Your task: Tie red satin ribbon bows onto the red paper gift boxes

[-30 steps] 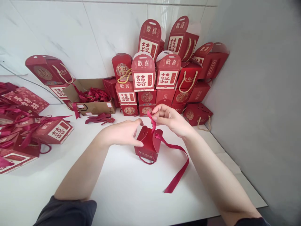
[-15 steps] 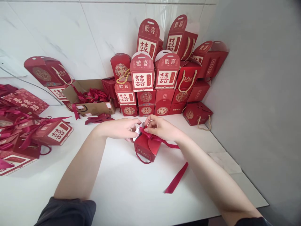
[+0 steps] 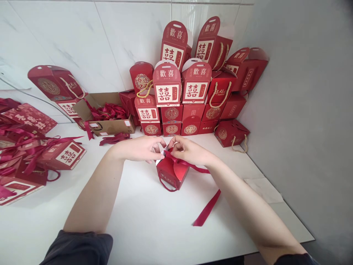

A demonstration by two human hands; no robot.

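Observation:
A small red gift box (image 3: 168, 172) stands on the white table between my hands, with a red cord handle hanging on its near side. Its top flaps curve up, and a dark-red ribbon (image 3: 202, 169) passes over them. My right hand (image 3: 189, 150) is closed, pinching the ribbon at the box top between thumb and fingers. Bent around the left top flap, whose white inside shows, is my left hand (image 3: 142, 148); its thumb lies close to the ribbon, and some fingertips are hidden. One ribbon tail trails under my right forearm onto the table.
Stacked red gift boxes (image 3: 167, 90) line the tiled wall. A cardboard box (image 3: 113, 127) full of ribbons stands behind my left hand, with loose ribbons (image 3: 116, 139) before it. Ribboned boxes (image 3: 62, 156) crowd the left side. A grey wall (image 3: 298, 110) borders the right.
My left fingers have shifted slightly up around the flap, and less of its white inside shows. My right hand still pinches the ribbon, its fingers a little more curled.

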